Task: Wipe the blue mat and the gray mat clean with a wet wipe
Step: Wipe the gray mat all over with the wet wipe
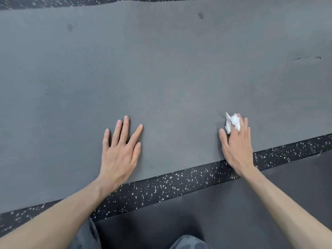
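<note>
The gray mat (161, 69) lies flat on the speckled floor (161, 187) and fills most of the view. The left hand (120, 151) rests on it near the front edge, with straight, spread fingers that hold nothing. The right hand (237, 146) lies also on the mat, close to the same edge, and its fingers are almost straight; the crumpled white wet wipe (232, 123) is under the fingertips and partly sticks out between them. I cannot tell if it is pinched or only pressed down.

The blue mat is not visible here; a darker mat (233, 212) lies under the person's knees.

The step in hand seems to be wiping the gray mat. To do it well, the left hand should keep the mat from sliding while the right hand pushes the wipe in long, overlapping strokes. Some dark marks (200, 15) far from the hands probably need more pressure.
</note>
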